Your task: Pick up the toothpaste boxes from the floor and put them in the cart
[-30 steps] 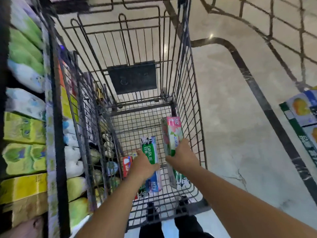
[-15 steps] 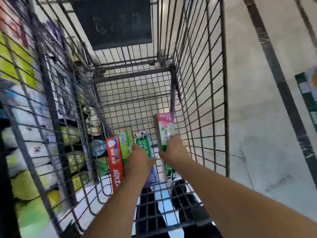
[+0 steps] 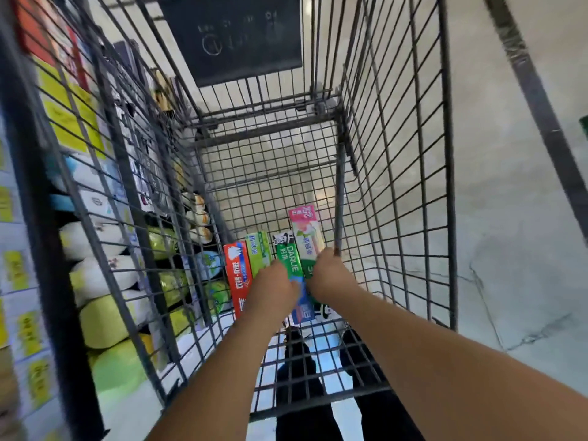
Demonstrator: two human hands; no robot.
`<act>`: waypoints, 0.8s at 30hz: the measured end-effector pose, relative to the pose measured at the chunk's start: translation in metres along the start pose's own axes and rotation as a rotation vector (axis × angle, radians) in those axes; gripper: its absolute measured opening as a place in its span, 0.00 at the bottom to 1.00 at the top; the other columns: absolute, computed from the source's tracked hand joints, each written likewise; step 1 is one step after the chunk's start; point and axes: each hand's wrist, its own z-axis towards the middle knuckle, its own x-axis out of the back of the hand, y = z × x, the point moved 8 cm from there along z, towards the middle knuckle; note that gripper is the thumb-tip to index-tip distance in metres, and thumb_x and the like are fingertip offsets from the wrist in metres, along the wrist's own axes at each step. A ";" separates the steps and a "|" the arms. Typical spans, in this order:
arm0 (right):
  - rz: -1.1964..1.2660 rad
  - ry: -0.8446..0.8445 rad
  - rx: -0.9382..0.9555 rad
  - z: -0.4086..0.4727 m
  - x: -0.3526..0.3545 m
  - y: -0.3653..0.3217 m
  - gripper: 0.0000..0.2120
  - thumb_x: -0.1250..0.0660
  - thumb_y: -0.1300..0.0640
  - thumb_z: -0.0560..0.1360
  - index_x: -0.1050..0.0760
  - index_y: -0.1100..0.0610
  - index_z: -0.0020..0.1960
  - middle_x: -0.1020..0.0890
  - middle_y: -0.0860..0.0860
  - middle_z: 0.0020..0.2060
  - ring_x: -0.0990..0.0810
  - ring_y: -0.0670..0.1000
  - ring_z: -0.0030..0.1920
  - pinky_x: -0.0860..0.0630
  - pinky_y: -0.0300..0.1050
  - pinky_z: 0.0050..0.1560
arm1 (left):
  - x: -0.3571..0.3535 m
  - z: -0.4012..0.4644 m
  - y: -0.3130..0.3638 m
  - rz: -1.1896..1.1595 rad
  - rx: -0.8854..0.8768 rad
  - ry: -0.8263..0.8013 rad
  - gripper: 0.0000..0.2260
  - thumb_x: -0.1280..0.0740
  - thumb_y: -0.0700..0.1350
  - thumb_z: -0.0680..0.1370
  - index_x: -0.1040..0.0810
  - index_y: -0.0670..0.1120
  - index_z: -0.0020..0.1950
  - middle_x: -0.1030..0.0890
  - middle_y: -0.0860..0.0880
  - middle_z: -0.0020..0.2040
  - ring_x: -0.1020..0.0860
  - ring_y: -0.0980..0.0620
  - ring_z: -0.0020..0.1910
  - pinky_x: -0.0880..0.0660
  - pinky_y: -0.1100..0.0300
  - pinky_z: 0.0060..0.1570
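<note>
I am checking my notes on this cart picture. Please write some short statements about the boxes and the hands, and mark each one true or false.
1. Both hands reach down inside the cart. True.
2. The red box lies furthest to the right of the four boxes. False: it is furthest to the left, next to the light green box.
3. The right hand is on the box with the pink top. True.
4. The dark green DARLIE box lies on the floor outside the cart. False: it is inside, between the two hands.
5. The left hand is raised above the cart's rim. False: it is low, at the boxes.
</note>
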 end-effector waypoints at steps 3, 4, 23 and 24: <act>-0.007 -0.015 0.005 -0.025 0.015 0.000 0.19 0.31 0.61 0.74 0.35 0.60 0.62 0.24 0.57 0.57 0.21 0.59 0.55 0.20 0.55 0.57 | 0.016 -0.016 -0.009 0.045 -0.028 -0.040 0.11 0.36 0.51 0.81 0.27 0.43 0.55 0.22 0.44 0.49 0.26 0.47 0.41 0.27 0.54 0.41; -0.006 -0.022 0.019 -0.037 0.025 -0.002 0.19 0.30 0.60 0.74 0.34 0.60 0.60 0.24 0.56 0.55 0.20 0.57 0.53 0.19 0.54 0.54 | 0.026 -0.024 -0.011 0.058 -0.034 -0.049 0.12 0.37 0.52 0.81 0.27 0.44 0.56 0.23 0.45 0.49 0.25 0.47 0.42 0.26 0.53 0.43; -0.294 0.428 0.479 -0.346 0.295 -0.079 0.33 0.41 0.33 0.77 0.33 0.56 0.72 0.26 0.56 0.68 0.27 0.57 0.66 0.29 0.52 0.65 | 0.309 -0.273 0.101 0.180 -0.360 0.193 0.41 0.38 0.69 0.76 0.45 0.46 0.81 0.39 0.46 0.79 0.36 0.46 0.76 0.37 0.52 0.74; -0.318 0.455 0.507 -0.357 0.303 -0.082 0.35 0.42 0.32 0.77 0.35 0.55 0.74 0.27 0.56 0.69 0.28 0.56 0.67 0.30 0.52 0.66 | 0.314 -0.285 0.103 0.212 -0.365 0.198 0.43 0.39 0.69 0.75 0.47 0.46 0.81 0.42 0.46 0.80 0.39 0.46 0.77 0.40 0.51 0.76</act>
